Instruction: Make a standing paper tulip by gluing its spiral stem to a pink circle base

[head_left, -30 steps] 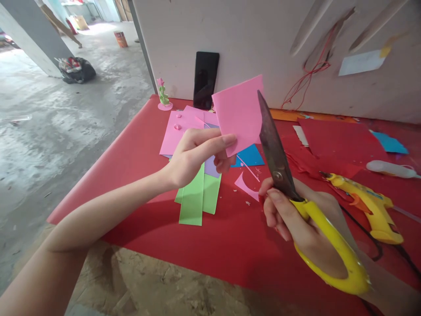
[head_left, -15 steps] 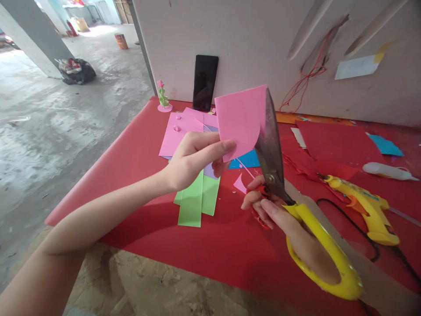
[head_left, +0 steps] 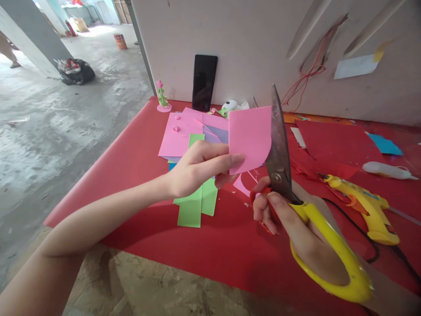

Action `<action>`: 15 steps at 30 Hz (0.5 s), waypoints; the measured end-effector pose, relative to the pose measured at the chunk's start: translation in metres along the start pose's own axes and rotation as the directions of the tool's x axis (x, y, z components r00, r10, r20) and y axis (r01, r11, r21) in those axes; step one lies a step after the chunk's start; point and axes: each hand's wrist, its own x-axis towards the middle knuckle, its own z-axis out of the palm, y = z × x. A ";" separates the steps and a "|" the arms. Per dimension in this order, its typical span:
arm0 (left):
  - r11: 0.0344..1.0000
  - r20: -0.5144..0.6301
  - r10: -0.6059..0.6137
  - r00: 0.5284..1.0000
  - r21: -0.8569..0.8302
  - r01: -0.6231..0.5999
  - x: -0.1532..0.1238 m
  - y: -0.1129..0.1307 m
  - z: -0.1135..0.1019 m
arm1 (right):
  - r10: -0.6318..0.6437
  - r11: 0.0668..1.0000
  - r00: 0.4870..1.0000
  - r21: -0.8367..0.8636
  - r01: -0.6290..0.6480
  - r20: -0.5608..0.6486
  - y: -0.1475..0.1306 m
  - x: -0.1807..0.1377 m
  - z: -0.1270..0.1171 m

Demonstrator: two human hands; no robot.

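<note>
My left hand (head_left: 197,169) pinches a pink paper piece (head_left: 249,138) by its lower left corner and holds it up over the red table cover (head_left: 131,162). The piece has a rounded right side. My right hand (head_left: 289,219) grips large scissors (head_left: 279,145) with yellow and red handles. Their dark blades point up and lie against the right edge of the pink piece. Pink offcuts (head_left: 243,184) lie on the cover just below.
Pink sheets (head_left: 177,134), green strips (head_left: 194,204) and purple and blue paper lie under my left hand. A yellow glue gun (head_left: 365,204) with a black cord and a white glue bottle (head_left: 388,170) lie at the right. A black phone (head_left: 204,82) leans on the wall.
The pink piece came lower and turned, its right side now cut round. The scissors moved along that edge, blades pointing more upright.
</note>
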 end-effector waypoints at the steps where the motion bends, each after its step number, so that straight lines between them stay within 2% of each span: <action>1: 1.000 -0.004 0.006 1.000 0.001 -0.006 0.000 0.001 0.000 | -0.015 1.000 1.000 0.003 0.015 0.001 -0.001 0.000 -0.001; 7: 0.999 -0.029 0.034 0.999 0.011 -0.034 0.002 0.003 -0.004 | -0.079 0.996 0.996 -0.053 0.076 -0.051 -0.001 0.001 -0.003; 12: 0.997 -0.070 0.057 0.996 0.064 -0.053 0.004 0.003 -0.010 | -0.143 0.986 0.989 -0.091 0.139 -0.036 -0.002 0.002 -0.005; 15: 0.996 -0.092 0.078 0.993 0.053 -0.073 0.005 0.000 -0.012 | -0.078 0.994 0.994 -0.079 0.072 -0.074 -0.009 0.000 -0.003</action>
